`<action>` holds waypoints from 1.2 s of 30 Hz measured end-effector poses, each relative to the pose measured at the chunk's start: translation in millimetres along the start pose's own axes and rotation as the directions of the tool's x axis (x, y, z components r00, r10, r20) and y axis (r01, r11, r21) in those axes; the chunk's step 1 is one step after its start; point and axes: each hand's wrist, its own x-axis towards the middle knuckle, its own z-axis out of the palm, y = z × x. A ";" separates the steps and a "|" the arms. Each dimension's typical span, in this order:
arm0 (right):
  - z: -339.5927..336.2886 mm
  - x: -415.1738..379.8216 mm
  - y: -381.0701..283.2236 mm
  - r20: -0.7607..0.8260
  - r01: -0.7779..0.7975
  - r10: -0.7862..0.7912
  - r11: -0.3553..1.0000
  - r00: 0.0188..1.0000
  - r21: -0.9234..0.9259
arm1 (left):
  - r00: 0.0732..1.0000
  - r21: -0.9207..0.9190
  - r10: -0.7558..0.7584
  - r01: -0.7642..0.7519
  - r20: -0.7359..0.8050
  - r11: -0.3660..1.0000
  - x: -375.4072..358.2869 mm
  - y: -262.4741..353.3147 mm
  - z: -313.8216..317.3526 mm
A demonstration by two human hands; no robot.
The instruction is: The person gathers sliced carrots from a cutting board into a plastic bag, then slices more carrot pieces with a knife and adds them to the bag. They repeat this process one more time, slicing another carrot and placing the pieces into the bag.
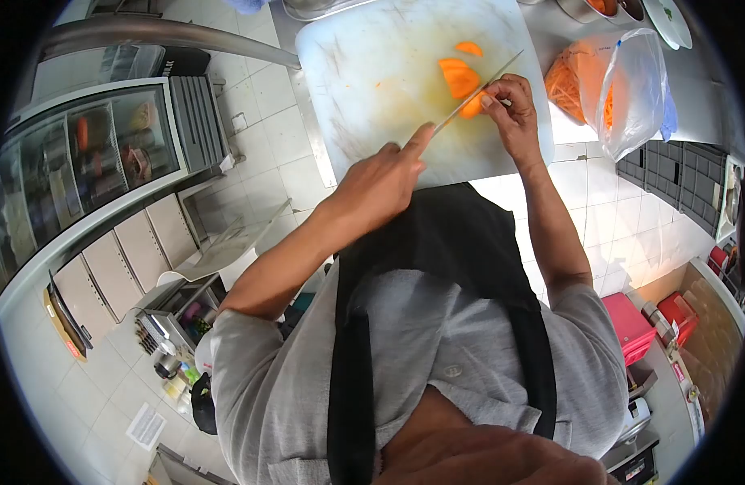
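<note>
My left hand is closed around the handle of a kitchen knife, its blade slanting up to the right over a white cutting board. With fingers bent, my right hand pinches an orange carrot piece against the board, right beside the blade. A larger carrot chunk lies just beyond the knife, and a smaller carrot slice rests farther back. The blade partly hides where the held piece meets the board.
A clear plastic bag of shredded carrot stands right of the board. Metal containers and a white lid sit at the back right. To the left are a metal rail and a glass-fronted fridge.
</note>
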 end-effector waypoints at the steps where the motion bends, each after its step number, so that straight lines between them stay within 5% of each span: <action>1: -0.7 -1.1 1.0 -0.001 0.002 -0.002 1.000 1.000 -0.002 | 1.000 0.000 0.002 -0.002 -0.001 1.000 20.4 -12.1 17.5; 3: -2.1 -1.0 3.6 -0.001 0.022 -0.023 0.996 1.000 -0.083 | 0.931 -0.046 0.274 -0.292 -0.240 0.955 59.2 -39.8 49.2; 6: 0.3 -5.0 1.0 -0.033 0.047 -0.048 0.998 0.998 -0.047 | 0.922 -0.087 0.311 -0.338 -0.230 0.937 69.3 -42.1 42.9; 10: 0.4 -5.4 2.7 -0.035 0.050 -0.051 0.998 0.998 -0.040 | 0.968 -0.051 0.217 -0.225 -0.128 0.973 13.3 -3.4 -2.7; 12: 0.6 -4.0 3.7 -0.028 0.058 -0.058 0.998 0.998 0.001 | 0.999 0.009 0.031 -0.031 0.010 0.999 -20.4 15.9 -25.4; 16: -1.4 -2.4 9.7 -0.018 0.089 -0.090 0.996 0.996 -0.027 | 1.000 0.076 -0.001 0.000 0.013 0.997 -40.3 11.9 -26.7; 28: 1.2 -5.2 7.4 -0.028 0.107 -0.108 0.993 0.994 -0.052 | 0.992 0.036 0.096 -0.093 -0.084 0.995 20.5 -8.2 18.6; 33: 2.3 -3.0 2.6 -0.013 0.123 -0.123 0.992 0.992 -0.032 | 0.930 0.074 0.297 -0.288 -0.218 0.955 72.4 -26.5 50.0; 34: 0.8 -2.3 6.2 -0.009 0.172 -0.178 0.964 0.984 -0.201 | 0.919 0.068 0.305 -0.297 -0.250 0.952 73.1 -24.0 49.0; 36: 1.9 -4.0 6.9 -0.029 0.168 -0.175 0.969 0.984 -0.179 | 0.944 0.101 0.272 -0.257 -0.188 0.961 73.0 -21.0 45.9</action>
